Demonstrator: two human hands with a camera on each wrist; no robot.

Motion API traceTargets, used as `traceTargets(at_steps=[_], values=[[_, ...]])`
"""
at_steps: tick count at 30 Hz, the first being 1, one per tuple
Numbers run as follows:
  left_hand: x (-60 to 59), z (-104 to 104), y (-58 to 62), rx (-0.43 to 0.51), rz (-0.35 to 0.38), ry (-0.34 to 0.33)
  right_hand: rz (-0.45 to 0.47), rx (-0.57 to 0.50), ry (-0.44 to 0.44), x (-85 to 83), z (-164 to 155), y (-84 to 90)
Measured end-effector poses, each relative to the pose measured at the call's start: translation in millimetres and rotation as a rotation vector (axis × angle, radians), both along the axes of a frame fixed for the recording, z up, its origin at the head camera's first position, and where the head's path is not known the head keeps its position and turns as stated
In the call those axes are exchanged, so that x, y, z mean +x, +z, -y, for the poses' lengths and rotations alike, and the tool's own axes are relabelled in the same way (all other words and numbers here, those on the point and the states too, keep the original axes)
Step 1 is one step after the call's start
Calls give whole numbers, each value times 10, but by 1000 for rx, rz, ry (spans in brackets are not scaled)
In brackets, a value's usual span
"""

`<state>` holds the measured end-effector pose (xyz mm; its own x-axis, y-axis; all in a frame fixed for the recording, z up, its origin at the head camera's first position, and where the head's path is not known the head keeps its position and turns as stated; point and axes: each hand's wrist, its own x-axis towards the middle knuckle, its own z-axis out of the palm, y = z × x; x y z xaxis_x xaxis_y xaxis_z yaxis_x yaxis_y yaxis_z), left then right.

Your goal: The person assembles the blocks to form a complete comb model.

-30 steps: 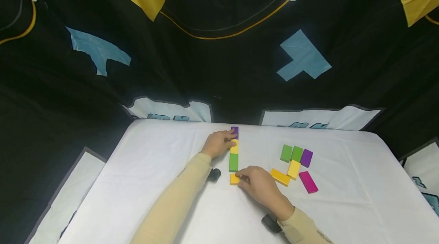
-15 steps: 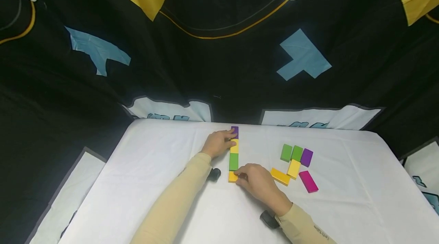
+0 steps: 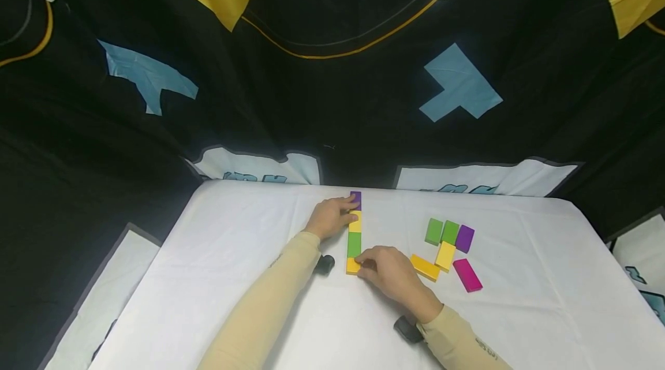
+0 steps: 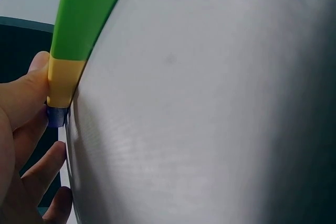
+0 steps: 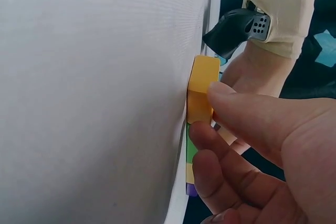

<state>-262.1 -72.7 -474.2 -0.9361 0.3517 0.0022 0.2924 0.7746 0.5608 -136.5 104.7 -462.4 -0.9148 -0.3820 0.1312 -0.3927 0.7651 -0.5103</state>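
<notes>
On the white table (image 3: 234,277) lies a straight row of blocks: purple (image 3: 355,198), yellow (image 3: 355,223), green (image 3: 354,244) and orange (image 3: 352,266). My right hand (image 3: 365,264) pinches the orange block (image 5: 202,85) at the row's near end, with the thumb (image 5: 247,108) on its side, and it lies against the green block (image 5: 191,150). My left hand (image 3: 351,209) rests against the far end of the row. Its thumb (image 4: 26,90) touches the yellow block (image 4: 63,80), next to the purple block (image 4: 55,117) and the green block (image 4: 86,9).
Several loose blocks lie to the right: two green (image 3: 433,232), a purple (image 3: 464,239), a yellow (image 3: 445,255), an orange (image 3: 425,268) and a magenta (image 3: 467,276). A black patterned cloth (image 3: 332,98) hangs behind the table. Each wrist carries a small black camera (image 3: 324,265).
My right hand has slid the orange block away from me until it meets the green block. The left hand and the loose blocks have not moved.
</notes>
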Motion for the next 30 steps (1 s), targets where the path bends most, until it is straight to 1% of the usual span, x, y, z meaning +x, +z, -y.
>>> traceTargets(at_steps=[9,19,24,30], values=[[1,-6,5,3,-3,-4,25,-8,-7,-8,-11,4],[-4,10,-15,10,-21,-17,4,-10,-27,-1,-26,-6],[-9,10,-24,2,-22,-15,-7,-45,-77,22,-122,64],[-2,7,-4,-8,-9,-14,16,-65,-180,73,-355,206]])
